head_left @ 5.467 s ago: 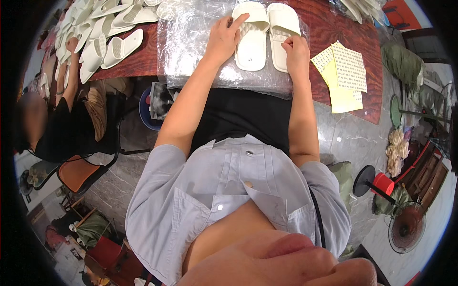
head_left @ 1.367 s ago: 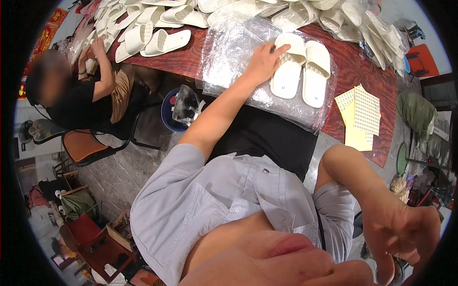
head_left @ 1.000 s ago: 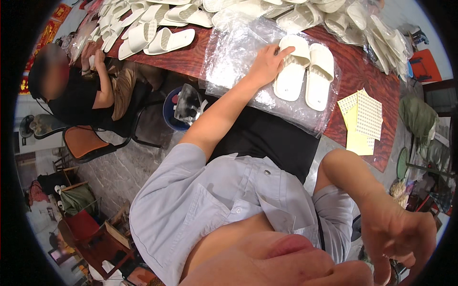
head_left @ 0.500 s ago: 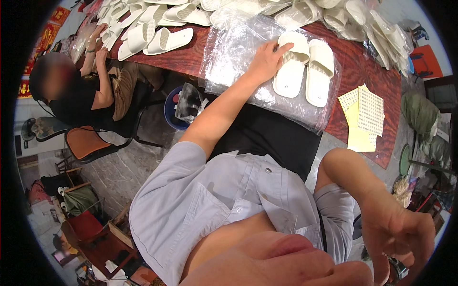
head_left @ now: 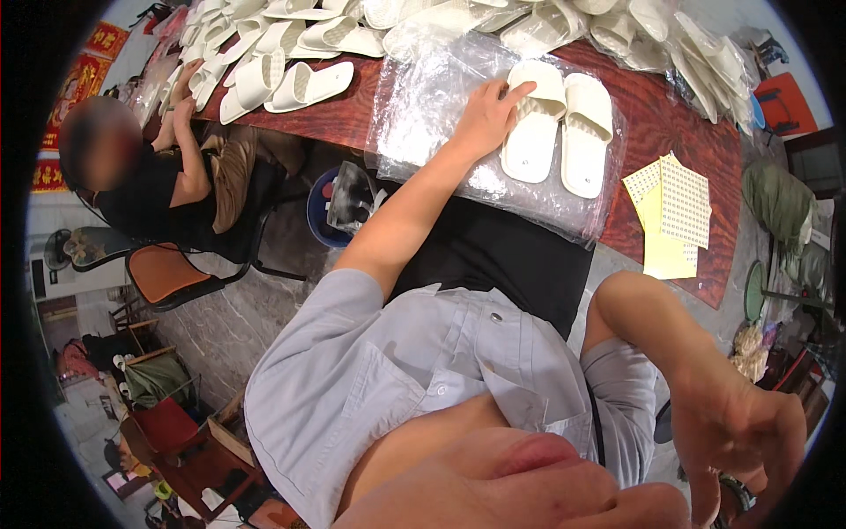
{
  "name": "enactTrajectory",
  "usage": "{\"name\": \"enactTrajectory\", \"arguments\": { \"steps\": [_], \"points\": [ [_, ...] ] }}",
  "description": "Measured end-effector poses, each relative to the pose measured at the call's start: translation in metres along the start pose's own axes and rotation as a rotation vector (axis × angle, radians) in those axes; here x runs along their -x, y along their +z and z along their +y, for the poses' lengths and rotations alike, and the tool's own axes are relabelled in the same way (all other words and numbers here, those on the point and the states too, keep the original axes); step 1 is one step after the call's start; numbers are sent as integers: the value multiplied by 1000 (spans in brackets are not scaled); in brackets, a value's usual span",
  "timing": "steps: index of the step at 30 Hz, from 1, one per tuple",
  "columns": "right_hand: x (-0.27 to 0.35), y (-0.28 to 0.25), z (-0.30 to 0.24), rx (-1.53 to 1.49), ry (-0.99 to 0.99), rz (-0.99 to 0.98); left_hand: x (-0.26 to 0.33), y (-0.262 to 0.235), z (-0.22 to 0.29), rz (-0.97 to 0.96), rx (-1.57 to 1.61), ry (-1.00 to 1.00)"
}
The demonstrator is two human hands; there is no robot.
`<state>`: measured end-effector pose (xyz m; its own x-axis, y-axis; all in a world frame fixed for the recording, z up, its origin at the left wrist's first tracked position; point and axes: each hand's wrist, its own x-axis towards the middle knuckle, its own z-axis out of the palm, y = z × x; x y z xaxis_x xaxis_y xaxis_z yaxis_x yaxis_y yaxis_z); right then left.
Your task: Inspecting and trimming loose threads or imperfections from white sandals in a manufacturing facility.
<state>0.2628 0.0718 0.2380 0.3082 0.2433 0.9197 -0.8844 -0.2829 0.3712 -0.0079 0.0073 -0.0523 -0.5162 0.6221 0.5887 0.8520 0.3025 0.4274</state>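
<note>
The slippers [head_left: 532, 145] are creamy white – so are the heaped ones [head_left: 344, 35]. The table [head_left: 656, 110] is deep red, streaked with dark grain. The sheets [head_left: 684, 203] show plain yellow and pale faces gridded with rows of small dark marks. The shirt [head_left: 401, 344] is pale grey-blue, its snap [head_left: 495, 317] silvery; the lap cloth [head_left: 502, 251] black. Blue bucket [head_left: 315, 216], orange chair [head_left: 163, 271], grey floor [head_left: 203, 339] veined white. The co-worker's top [head_left: 150, 198] is black, the trousers [head_left: 231, 181] tan – the banners [head_left: 84, 79] red and gold.
</note>
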Motion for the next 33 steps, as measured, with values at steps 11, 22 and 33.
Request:
{"name": "enactTrajectory", "arguments": {
  "steps": [11,22,33],
  "points": [
    [91,-54,-1,944,828,80,-4,-4,7,-7,57,-25],
    [250,-139,-3,1586,1439,-865,-4,-3,5,52,64,-35],
    [286,-165,7,1779,1410,-849,-1,1,0,130,164,-55]
  ]
}}
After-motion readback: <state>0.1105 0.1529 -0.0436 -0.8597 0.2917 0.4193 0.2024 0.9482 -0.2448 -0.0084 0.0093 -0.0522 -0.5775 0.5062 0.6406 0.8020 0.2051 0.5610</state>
